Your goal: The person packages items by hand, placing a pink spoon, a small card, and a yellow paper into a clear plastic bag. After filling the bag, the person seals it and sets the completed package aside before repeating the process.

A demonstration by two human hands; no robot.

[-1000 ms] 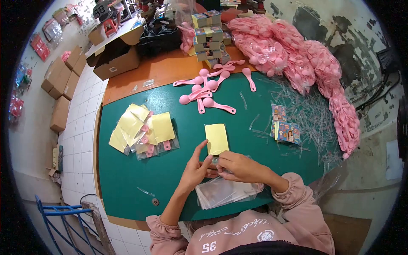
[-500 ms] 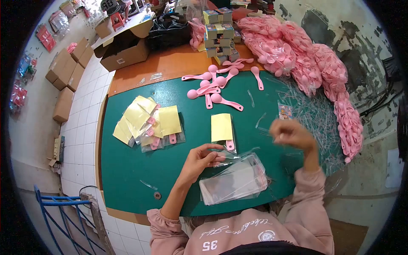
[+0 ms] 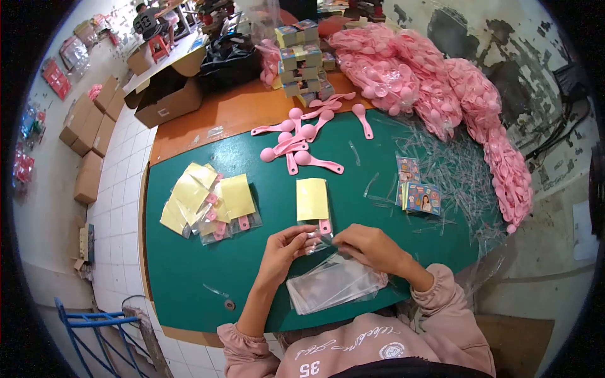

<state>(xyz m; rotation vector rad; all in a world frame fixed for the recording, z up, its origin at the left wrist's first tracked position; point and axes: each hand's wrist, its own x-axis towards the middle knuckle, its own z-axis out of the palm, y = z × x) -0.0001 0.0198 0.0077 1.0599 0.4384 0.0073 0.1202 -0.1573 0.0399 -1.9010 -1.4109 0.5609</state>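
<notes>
My left hand (image 3: pixel 282 252) pinches the edge of a clear plastic bag. In the bag are a yellow card (image 3: pixel 312 199) and a pink spoon, whose handle (image 3: pixel 324 227) shows below the card. My right hand (image 3: pixel 372 249) has its fingers closed near the same edge; what they hold is too small to name. Just below both hands lies a stack of empty clear bags (image 3: pixel 331 286). Several packed bags with yellow cards (image 3: pixel 238 196) are piled at the left. Loose pink spoons (image 3: pixel 324 162) lie beyond the bag.
Small printed cards (image 3: pixel 423 198) and many clear plastic strips (image 3: pixel 463 176) lie at the right. Large bags of pink spoons (image 3: pixel 428 82) line the far right edge. Bundled cards (image 3: pixel 299 60) are stacked at the back, near an open carton (image 3: pixel 167 101). A person (image 3: pixel 148 25) sits far off.
My right hand has moved left from beside the printed cards to my left hand, uncovering those cards. The view has shifted slightly.
</notes>
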